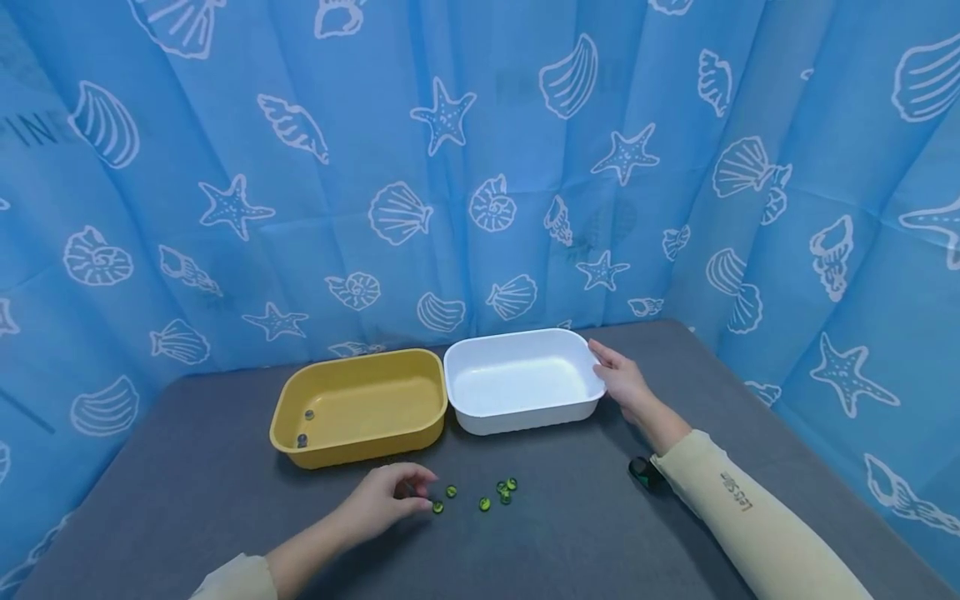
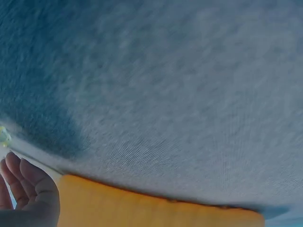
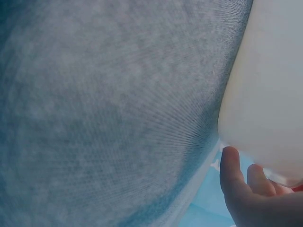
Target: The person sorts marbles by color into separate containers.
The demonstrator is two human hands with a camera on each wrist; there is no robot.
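Observation:
My left hand (image 1: 386, 497) reaches low over the table, thumb and fingers apart with a gap between them. A green glass marble (image 1: 438, 507) lies right at the thumb tip, and another marble (image 1: 452, 491) is just beyond it. More green marbles (image 1: 505, 497) lie in a loose group to the right. At the far right, my right hand (image 1: 621, 377) grips the end of a white plastic tub (image 1: 525, 419), thumb at the rim. In the right wrist view its fingers (image 3: 230, 165) are against the tub's outer end.
Left of the white tub, nearly touching it, stands a yellow tub (image 1: 360, 451) with two dark marbles (image 1: 302, 440) at its left end. A dark device (image 1: 642, 472) is at the right sleeve's cuff. Behind the grey table (image 1: 570, 533) hangs a blue shell-print curtain (image 1: 465, 275).

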